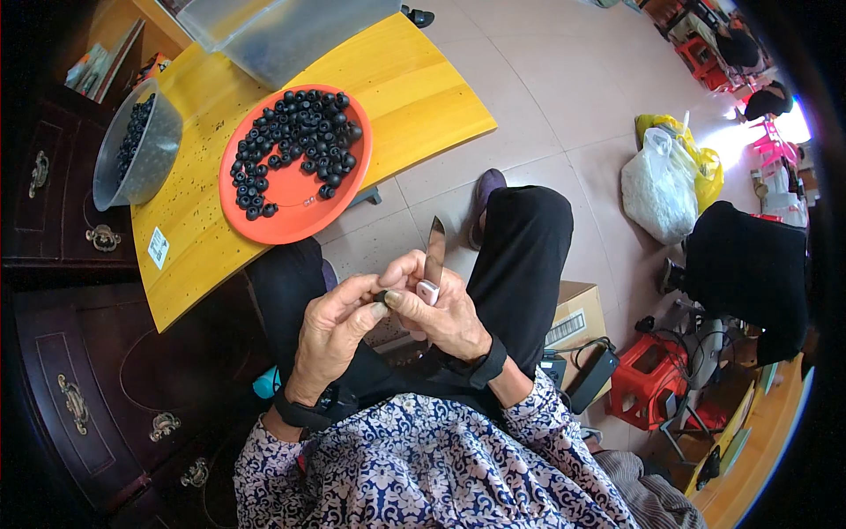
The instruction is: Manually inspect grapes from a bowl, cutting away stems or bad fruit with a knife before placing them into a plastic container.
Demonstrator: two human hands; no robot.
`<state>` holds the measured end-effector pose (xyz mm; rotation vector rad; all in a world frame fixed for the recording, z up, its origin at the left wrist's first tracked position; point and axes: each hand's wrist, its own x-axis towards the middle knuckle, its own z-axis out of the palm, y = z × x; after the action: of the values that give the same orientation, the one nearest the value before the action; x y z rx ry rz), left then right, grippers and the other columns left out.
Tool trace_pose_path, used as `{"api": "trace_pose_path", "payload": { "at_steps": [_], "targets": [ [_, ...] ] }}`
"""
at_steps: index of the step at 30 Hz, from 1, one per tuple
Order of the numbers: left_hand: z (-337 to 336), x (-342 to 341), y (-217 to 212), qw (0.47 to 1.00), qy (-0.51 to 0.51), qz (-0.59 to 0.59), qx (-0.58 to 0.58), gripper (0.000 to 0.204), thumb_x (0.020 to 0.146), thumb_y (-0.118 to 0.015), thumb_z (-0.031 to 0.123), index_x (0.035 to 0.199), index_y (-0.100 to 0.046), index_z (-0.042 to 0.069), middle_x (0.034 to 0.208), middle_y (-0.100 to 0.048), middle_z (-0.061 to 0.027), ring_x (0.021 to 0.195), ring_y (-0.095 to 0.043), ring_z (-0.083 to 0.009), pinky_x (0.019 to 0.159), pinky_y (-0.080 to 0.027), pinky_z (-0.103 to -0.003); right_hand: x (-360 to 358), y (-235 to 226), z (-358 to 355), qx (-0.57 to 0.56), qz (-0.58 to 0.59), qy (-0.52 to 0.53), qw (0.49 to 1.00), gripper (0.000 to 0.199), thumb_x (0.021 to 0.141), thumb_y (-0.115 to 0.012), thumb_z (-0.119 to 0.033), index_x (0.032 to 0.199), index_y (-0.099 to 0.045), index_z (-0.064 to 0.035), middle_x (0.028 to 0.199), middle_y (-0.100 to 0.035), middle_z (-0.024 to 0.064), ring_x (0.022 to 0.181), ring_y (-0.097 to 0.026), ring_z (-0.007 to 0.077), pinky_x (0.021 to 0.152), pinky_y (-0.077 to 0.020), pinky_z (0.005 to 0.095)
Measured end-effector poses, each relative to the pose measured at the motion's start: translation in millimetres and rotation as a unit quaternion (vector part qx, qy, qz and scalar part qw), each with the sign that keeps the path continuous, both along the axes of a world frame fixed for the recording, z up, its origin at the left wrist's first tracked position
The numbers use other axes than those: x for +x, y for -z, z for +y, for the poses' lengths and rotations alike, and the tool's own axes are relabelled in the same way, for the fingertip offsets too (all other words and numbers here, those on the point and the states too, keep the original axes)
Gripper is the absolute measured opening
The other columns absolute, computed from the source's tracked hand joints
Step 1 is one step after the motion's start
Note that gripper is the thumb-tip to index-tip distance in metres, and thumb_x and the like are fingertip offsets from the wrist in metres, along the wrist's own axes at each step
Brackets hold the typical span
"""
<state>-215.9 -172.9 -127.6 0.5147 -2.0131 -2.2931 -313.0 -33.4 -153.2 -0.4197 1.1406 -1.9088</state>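
My two hands meet above my lap. My left hand (339, 326) is closed, its thumb and fingertips pinching a small black round piece (382, 297), mostly covered by the fingers. Closed around the pale handle of a small knife (435, 251) is my right hand (454, 317); the blade sticks up and away from me. The right thumb presses against the black piece too. Ahead and to the left, an orange-red plate (295, 189) bears many small black round pieces (304, 132) with holes in them. Two tiny pale bits lie on its bare part.
The plate stands on a yellow wooden board (423, 84) sprinkled with dark crumbs. Beside it are a clear bowl (163, 145) of black bits and a clear plastic bin (291, 35). Dark drawers (97, 388) flank my left. To the right are bags (661, 185), a carton (577, 309) and a red stool (648, 375).
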Motion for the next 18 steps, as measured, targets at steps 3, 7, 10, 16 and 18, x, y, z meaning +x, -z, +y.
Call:
{"api": "trace_pose_path", "payload": {
  "at_steps": [3, 7, 10, 16, 18],
  "targets": [
    [-2, 0, 3, 1.000, 0.006, 0.005, -0.018, 0.023, 0.092, -0.057, 0.007, 0.113, -0.060, -0.002, 0.091, -0.063, -0.0019, 0.084, -0.056, -0.0055, 0.075, -0.045, -0.019, 0, 5, 0, -0.007, -0.025, 0.000, 1.000, 0.018, 0.093, -0.061, -0.015, 0.105, -0.055, -0.0031, 0.082, -0.058, -0.0024, 0.066, -0.049, 0.0015, 0.056, -0.0403, 0.0164],
    [-3, 2, 8, 1.000, 0.007, 0.004, 0.022, 0.023, 0.092, -0.057, 0.011, 0.111, -0.060, -0.002, 0.089, -0.062, -0.0011, 0.083, -0.056, -0.0052, 0.073, -0.045, -0.019, 5, 17, -3, -0.036, -0.033, 0.025, 0.998, 0.018, 0.094, -0.060, -0.017, 0.104, -0.055, -0.0040, 0.078, -0.058, -0.0017, 0.056, -0.047, 0.0011, 0.045, -0.0361, 0.0162],
    [-2, 2, 10, 1.000, 0.006, 0.004, 0.023, 0.023, 0.092, -0.057, 0.011, 0.110, -0.060, -0.002, 0.089, -0.062, -0.0010, 0.083, -0.056, -0.0051, 0.073, -0.044, -0.019, 4, 19, -2, -0.023, -0.022, 0.019, 0.999, 0.019, 0.094, -0.060, -0.018, 0.106, -0.055, -0.0043, 0.078, -0.057, -0.0020, 0.057, -0.046, 0.0011, 0.046, -0.0358, 0.0162],
    [-1, -4, 7, 1.000, 0.024, -0.016, 0.001, 0.023, 0.092, -0.056, 0.008, 0.111, -0.060, -0.003, 0.089, -0.063, -0.0014, 0.083, -0.057, -0.0053, 0.075, -0.046, -0.020, 1, 22, 1, -0.011, -0.052, 0.009, 0.999, 0.018, 0.093, -0.061, -0.016, 0.104, -0.053, -0.0050, 0.079, -0.053, -0.0018, 0.058, -0.044, 0.0025, 0.049, -0.0349, 0.0173],
    [0, -7, 8, 1.000, 0.026, -0.014, 0.002, 0.023, 0.092, -0.055, 0.007, 0.111, -0.060, -0.004, 0.090, -0.063, -0.0015, 0.083, -0.057, -0.0054, 0.075, -0.046, -0.020, 0, 31, 2, -0.046, -0.112, 0.001, 0.993, 0.020, 0.093, -0.061, -0.018, 0.107, -0.053, -0.0057, 0.078, -0.053, -0.0024, 0.059, -0.045, 0.0022, 0.049, -0.0365, 0.0173]
  ]
}}
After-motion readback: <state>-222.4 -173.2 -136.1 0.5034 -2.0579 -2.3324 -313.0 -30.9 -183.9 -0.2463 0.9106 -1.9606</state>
